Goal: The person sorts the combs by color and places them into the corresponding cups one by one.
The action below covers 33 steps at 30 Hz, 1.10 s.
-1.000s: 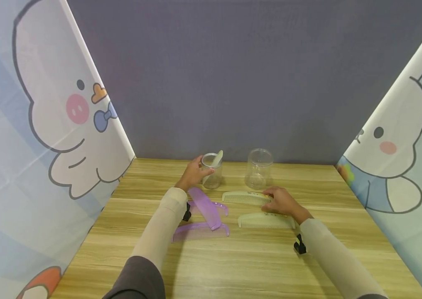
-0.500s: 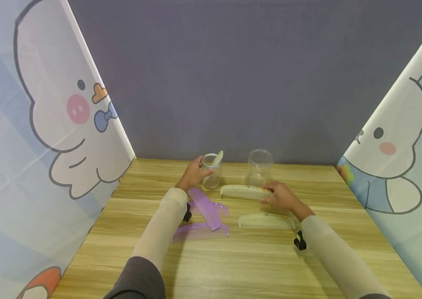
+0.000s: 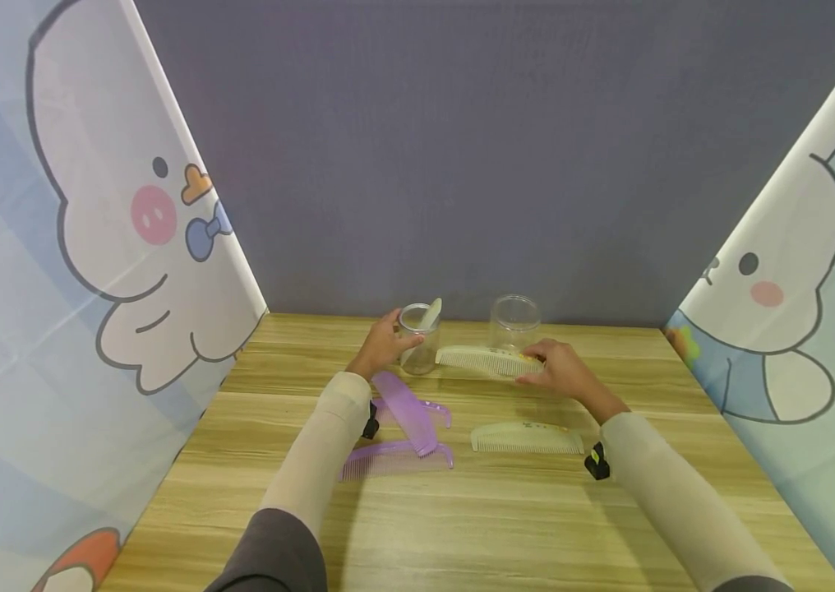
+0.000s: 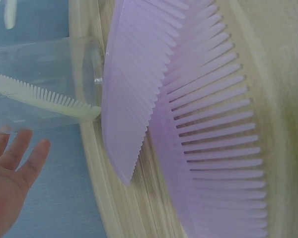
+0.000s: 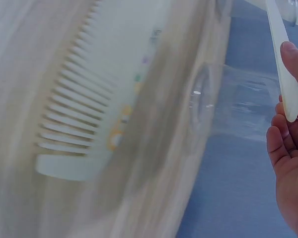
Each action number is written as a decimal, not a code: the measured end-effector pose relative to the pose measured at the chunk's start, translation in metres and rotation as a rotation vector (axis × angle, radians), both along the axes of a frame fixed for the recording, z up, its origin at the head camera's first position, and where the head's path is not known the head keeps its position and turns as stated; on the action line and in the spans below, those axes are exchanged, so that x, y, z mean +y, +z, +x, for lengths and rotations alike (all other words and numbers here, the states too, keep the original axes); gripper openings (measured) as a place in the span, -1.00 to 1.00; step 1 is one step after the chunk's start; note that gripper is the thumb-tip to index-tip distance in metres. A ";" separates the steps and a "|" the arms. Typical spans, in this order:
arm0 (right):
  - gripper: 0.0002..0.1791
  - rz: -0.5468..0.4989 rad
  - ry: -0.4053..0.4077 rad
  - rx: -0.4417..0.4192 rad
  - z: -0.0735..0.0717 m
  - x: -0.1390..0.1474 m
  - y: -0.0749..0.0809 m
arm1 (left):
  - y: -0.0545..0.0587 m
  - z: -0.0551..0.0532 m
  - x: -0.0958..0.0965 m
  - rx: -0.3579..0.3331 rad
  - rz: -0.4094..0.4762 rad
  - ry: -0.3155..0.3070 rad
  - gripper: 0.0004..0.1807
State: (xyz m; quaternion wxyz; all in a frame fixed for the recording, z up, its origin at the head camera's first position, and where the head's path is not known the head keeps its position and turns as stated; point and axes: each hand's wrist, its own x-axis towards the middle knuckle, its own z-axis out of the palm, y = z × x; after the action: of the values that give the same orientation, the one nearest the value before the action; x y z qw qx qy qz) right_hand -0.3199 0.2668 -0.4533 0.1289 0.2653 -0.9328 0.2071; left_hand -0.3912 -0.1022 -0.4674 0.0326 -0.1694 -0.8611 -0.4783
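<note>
My left hand [image 3: 378,347] holds a clear plastic jar [image 3: 420,358] near its rim, thumb in front and fingers at the far side. Inside that jar a pale green comb [image 4: 44,99] leans, its end sticking out of the top. My right hand [image 3: 564,370] pinches another pale green comb [image 3: 486,360] by its right end, raised above the table, in front of a second clear jar [image 3: 515,314]. The right wrist view shows this comb [image 5: 286,74] edge-on between thumb and fingers. A third pale green comb [image 3: 527,438] lies flat nearer me.
Several purple combs lie left of centre: one [image 3: 408,413] slants across a second [image 3: 435,409] and touches a third [image 3: 395,460]. A grey panel [image 3: 454,164] stands behind the wooden table [image 3: 506,526], with printed cloth walls [image 3: 11,329] at both sides.
My right hand has lifted the pale green comb off the table and moved it away from me, toward the jars. The left hand stays at its jar.
</note>
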 end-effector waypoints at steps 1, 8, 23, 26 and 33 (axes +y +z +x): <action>-0.43 0.000 0.002 0.008 -0.001 0.000 0.003 | 0.000 0.000 0.000 -0.002 -0.001 0.000 -0.13; -0.40 0.004 -0.011 -0.014 -0.005 -0.003 0.021 | 0.000 -0.001 0.000 0.001 -0.003 -0.003 -0.13; -0.46 0.031 -0.073 0.030 -0.019 -0.002 0.049 | 0.002 0.000 0.000 0.019 -0.014 0.000 -0.18; -0.48 0.027 -0.080 0.023 -0.022 -0.002 0.050 | 0.002 0.000 0.000 0.016 -0.022 -0.001 -0.17; -0.45 0.026 -0.084 -0.013 -0.027 -0.008 0.055 | 0.002 0.001 0.000 0.010 -0.018 -0.003 -0.15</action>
State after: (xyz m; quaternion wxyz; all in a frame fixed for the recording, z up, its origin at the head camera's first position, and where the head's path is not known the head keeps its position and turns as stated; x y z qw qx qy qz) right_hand -0.3472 0.2587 -0.3984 0.1279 0.2259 -0.9466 0.1912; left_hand -0.3900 -0.1023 -0.4657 0.0345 -0.1734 -0.8649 -0.4699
